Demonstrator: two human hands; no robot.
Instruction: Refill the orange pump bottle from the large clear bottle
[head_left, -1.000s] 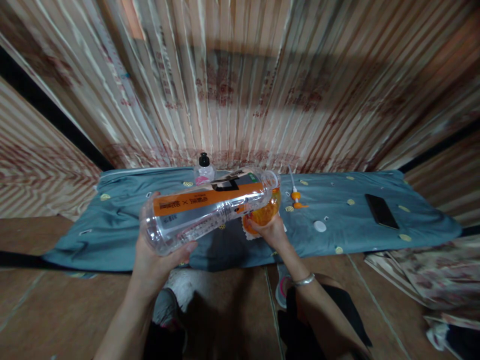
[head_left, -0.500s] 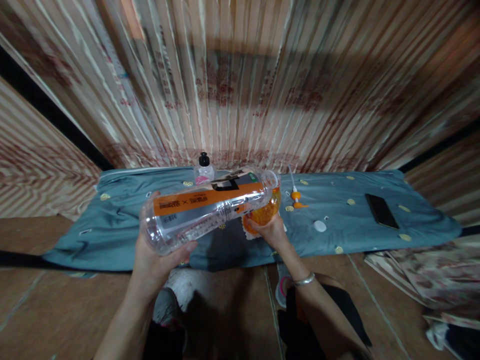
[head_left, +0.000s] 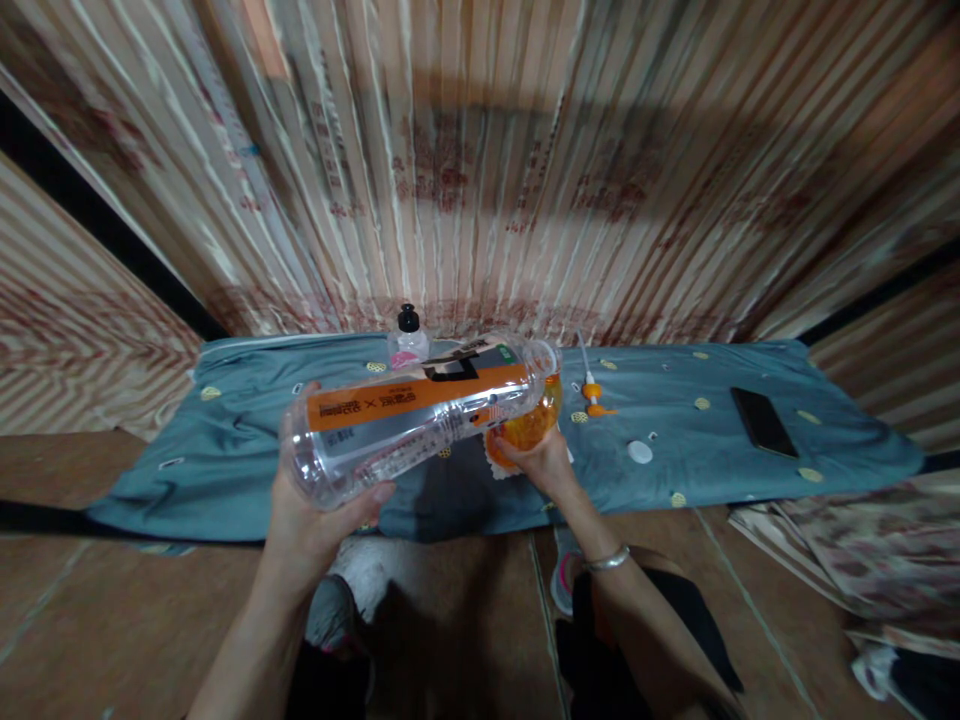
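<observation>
Striped curtain behind, blue cloth (head_left: 225, 440) spread low before you. Your left hand (head_left: 315, 520) has its grip closed round the base of the clear bottle (head_left: 420, 415). Its long axis runs up and right, mouth at the orange container (head_left: 534, 425), which your right hand (head_left: 544, 465) clasps from below. Nothing has shifted since the earlier frames.

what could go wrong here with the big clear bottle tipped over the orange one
1. The clear bottle lies almost level, gripped only at its base by the left hand. Its mouth could slip off the orange bottle, and whatever pours would land on the blue cloth.
2. The right hand alone steadies the orange bottle, so a nudge might tip it.
3. The phone lies on the same cloth, and a large spill might reach it.
</observation>
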